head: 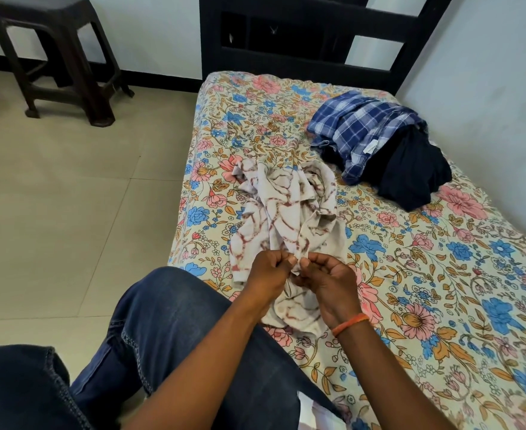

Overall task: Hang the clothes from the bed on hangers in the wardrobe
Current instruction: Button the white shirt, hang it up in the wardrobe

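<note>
1. The person's two forearms come in from the bottom edge, which cuts them off; of the body only the arms and two legs in blue jeans show.
2. The left hand and the right hand meet over the near end of a crumpled white garment with reddish-brown lines.
3. Both hands have their fingers curled and pinch a fold of that garment between thumb and fingertips, the two pinches almost touching. The part of the cloth below the hands is partly hidden behind them.
4. The garment lies on the bed, near its left edge, on a floral sheet; what kind of garment it is cannot be made out.
5. Farther back, near the wall, lies a blue and white checked shirt bunched over a dark navy garment. The navy piece is partly covered, so its shape is unclear.
6. A small white label shows on the checked shirt; any writing on it is too small to read.
7. Three garments can be counted on the bed.
8. An orange band circles the right wrist.
9. One dark plastic stool stands on the tiled floor, cut off at the top edge; the dark headboard is cut off likewise.
</note>
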A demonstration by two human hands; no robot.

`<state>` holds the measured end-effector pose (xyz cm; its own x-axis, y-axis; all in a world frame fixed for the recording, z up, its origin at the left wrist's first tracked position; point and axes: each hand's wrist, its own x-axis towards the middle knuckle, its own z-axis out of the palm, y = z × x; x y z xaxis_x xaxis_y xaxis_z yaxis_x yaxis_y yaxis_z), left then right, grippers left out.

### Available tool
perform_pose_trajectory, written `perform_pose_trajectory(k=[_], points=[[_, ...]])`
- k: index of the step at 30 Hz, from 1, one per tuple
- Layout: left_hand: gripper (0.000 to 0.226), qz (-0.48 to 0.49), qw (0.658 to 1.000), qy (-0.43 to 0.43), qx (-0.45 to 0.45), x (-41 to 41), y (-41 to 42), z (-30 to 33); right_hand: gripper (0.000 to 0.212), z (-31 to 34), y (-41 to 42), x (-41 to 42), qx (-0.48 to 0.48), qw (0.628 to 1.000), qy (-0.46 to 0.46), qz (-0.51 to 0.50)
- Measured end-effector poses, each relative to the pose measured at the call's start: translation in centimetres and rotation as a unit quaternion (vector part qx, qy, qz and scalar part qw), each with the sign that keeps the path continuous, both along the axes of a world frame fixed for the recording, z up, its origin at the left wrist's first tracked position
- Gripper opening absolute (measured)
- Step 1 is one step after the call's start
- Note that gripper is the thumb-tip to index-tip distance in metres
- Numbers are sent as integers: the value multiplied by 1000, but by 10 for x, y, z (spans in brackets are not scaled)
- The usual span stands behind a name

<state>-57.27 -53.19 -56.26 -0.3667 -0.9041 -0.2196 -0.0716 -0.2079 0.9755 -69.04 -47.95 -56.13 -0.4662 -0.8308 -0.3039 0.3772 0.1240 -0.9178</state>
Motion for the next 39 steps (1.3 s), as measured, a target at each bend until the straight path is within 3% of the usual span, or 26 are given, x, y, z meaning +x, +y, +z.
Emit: perform_pose_trajectory(k=[4, 9, 12, 16, 19, 22, 26, 29, 31, 33, 37, 39], points=[[22, 1, 998, 26, 56, 0, 0, -1, 14, 0, -2, -1, 2, 1000, 2, 4], [26, -16, 995, 39, 95, -1, 0, 1, 13, 1, -6, -3, 13, 1000, 7, 15], [27, 0, 999, 1, 44, -2, -1, -3, 20, 4, -4, -8, -1, 999, 3, 33], [21, -2, 1000, -31, 5, -4, 0, -6, 45, 2, 2, -12, 1, 999, 17, 47], [22, -17, 993, -101, -66, -4, 1, -5, 30, 1, 1, -17, 35, 999, 24, 16], [25, -27, 951, -215, -220, -5, 4, -8, 9, 5, -4, -26, 53, 993, 87, -66], [6, -33, 815, -387, -431, -15, 8, -9, 20, 13, -24, -37, 35, 967, 232, -95], [28, -29, 751, -416, -512, -21, 6, -6, 27, 14, -42, -40, 60, 960, 266, -62], [27, -42, 727, -415, -545, -21, 4, -5, 14, 13, -50, -41, 71, 958, 273, -60], [17, -57, 721, -416, -551, -24, -3, -4, 6, 11, -54, -44, 76, 962, 254, -70], [17, -99, 788, -448, -411, -37, -18, 18, 11, 2, -54, -48, 87, 969, 215, -83], [28, -98, 778, -493, -376, -48, -30, 24, 9, -2, -53, -49, 92, 975, 181, -89]])
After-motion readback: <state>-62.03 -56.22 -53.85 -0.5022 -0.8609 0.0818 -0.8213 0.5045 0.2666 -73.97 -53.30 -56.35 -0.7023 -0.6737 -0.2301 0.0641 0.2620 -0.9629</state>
